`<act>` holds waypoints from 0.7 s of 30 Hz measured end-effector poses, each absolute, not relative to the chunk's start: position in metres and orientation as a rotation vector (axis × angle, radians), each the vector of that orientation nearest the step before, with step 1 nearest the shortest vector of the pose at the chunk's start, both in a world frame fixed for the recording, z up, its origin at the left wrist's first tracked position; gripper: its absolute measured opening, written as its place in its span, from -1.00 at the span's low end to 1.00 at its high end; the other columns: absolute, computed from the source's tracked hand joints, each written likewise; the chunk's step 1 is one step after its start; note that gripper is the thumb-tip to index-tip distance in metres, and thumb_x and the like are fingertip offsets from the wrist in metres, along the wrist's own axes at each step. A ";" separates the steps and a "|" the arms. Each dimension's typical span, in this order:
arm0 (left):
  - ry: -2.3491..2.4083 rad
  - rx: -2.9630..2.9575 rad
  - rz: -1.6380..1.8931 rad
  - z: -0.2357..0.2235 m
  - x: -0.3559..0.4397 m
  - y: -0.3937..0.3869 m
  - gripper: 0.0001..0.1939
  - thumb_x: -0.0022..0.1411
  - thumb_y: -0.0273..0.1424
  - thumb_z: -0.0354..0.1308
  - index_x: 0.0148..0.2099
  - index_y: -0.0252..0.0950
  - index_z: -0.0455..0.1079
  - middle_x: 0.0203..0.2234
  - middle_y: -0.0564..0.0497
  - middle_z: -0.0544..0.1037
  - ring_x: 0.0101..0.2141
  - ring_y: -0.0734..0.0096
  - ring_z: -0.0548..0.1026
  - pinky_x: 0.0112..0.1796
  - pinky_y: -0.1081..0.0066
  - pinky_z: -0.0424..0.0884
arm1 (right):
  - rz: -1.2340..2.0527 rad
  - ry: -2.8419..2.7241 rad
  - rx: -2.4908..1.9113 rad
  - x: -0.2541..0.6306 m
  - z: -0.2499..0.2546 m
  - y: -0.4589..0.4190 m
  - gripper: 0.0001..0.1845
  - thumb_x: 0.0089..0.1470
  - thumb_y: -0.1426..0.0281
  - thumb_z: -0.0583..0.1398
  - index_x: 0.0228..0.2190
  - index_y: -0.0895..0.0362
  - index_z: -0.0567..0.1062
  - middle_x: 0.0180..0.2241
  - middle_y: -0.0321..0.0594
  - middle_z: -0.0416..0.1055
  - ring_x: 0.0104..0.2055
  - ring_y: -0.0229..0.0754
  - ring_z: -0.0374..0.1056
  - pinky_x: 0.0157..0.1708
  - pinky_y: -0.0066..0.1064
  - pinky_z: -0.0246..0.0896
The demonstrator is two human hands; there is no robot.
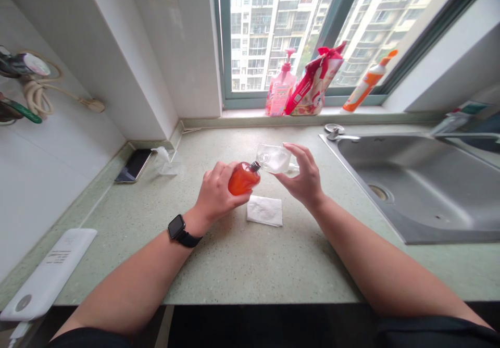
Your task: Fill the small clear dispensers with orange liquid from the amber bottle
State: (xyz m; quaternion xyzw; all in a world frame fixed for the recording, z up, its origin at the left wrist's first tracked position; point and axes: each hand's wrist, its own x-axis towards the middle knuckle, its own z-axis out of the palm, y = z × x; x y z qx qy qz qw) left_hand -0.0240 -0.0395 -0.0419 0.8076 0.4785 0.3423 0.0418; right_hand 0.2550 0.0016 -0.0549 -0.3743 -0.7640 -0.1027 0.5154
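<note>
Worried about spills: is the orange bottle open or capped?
Open: the orange bottle in the left hand shows bare neck threads and no cap.

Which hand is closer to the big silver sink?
The right one. The right hand, holding the clear bottle, is just to the left of the sink. The left hand, around the orange bottle, is farther left.

- The worktop (297, 270) is speckled darkly over pale green.
- The small bottle (242, 180) is tinted orange-red, its neck coloured black.
- The napkin (264, 211) is left plain white.
- Near the sill's (246, 112) right end, the tube (362, 90) is coloured orange and white.
</note>
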 end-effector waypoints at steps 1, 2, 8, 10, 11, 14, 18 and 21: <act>1.472 2.467 1.044 -0.041 -0.024 -0.040 -0.25 0.15 -0.17 0.50 0.31 -0.19 0.34 0.04 -0.14 0.53 0.01 0.01 0.54 0.10 0.00 0.44 | -0.257 -1.840 -0.896 0.255 -0.054 0.001 -0.16 0.13 0.39 0.41 0.37 -0.11 0.30 0.18 -0.07 0.49 0.20 0.17 0.49 0.20 0.16 0.52; 1.479 2.463 1.040 -0.041 -0.023 -0.040 -0.25 0.15 -0.16 0.50 0.31 -0.19 0.34 0.04 -0.14 0.53 0.01 0.01 0.54 0.10 0.00 0.44 | -0.266 -1.845 -0.897 0.255 -0.054 0.001 -0.16 0.12 0.41 0.40 0.37 -0.11 0.30 0.19 -0.07 0.49 0.20 0.17 0.48 0.21 0.16 0.52; 1.492 2.449 1.018 -0.038 -0.023 -0.041 -0.27 0.16 -0.16 0.50 0.30 -0.19 0.35 0.04 -0.13 0.53 -0.01 0.01 0.54 0.10 0.01 0.42 | -0.300 -1.871 -0.909 0.253 -0.051 -0.003 -0.13 0.12 0.49 0.36 0.38 -0.11 0.28 0.19 -0.07 0.47 0.23 0.16 0.47 0.21 0.15 0.51; 1.491 2.447 1.019 -0.038 -0.023 -0.041 -0.27 0.17 -0.15 0.50 0.30 -0.19 0.35 0.04 -0.13 0.53 0.00 0.01 0.54 0.10 0.01 0.42 | -0.309 -1.875 -0.897 0.253 -0.051 -0.003 -0.12 0.11 0.51 0.36 0.39 -0.13 0.27 0.20 -0.07 0.47 0.23 0.15 0.47 0.20 0.15 0.51; 1.490 2.447 1.022 -0.039 -0.023 -0.041 -0.27 0.17 -0.15 0.49 0.31 -0.18 0.35 0.04 -0.13 0.53 0.00 0.01 0.53 0.10 0.01 0.42 | -0.313 -1.876 -0.892 0.253 -0.051 -0.003 -0.11 0.11 0.52 0.36 0.39 -0.14 0.27 0.20 -0.07 0.46 0.23 0.15 0.47 0.20 0.15 0.51; 1.501 2.436 1.024 -0.040 -0.022 -0.040 -0.25 0.18 -0.13 0.48 0.33 -0.18 0.33 0.04 -0.13 0.52 0.02 0.00 0.52 0.10 0.01 0.43 | -0.316 -1.880 -0.888 0.253 -0.050 -0.004 -0.09 0.11 0.54 0.35 0.40 -0.17 0.26 0.21 -0.08 0.45 0.23 0.16 0.46 0.20 0.16 0.51; 1.524 2.413 1.029 -0.042 -0.021 -0.039 -0.24 0.19 -0.12 0.47 0.35 -0.17 0.33 0.03 -0.13 0.52 0.02 0.00 0.52 0.08 0.01 0.44 | -0.320 -1.881 -0.901 0.252 -0.048 -0.005 -0.08 0.12 0.54 0.35 0.41 -0.20 0.26 0.23 -0.08 0.44 0.26 0.17 0.44 0.21 0.17 0.51; 1.522 2.415 1.043 -0.044 -0.021 -0.038 -0.24 0.20 -0.10 0.47 0.35 -0.18 0.33 0.04 -0.13 0.52 0.02 0.00 0.53 0.09 0.02 0.43 | -0.333 -1.878 -0.905 0.252 -0.047 -0.005 -0.06 0.12 0.54 0.36 0.42 -0.22 0.25 0.24 -0.09 0.43 0.27 0.18 0.43 0.22 0.17 0.50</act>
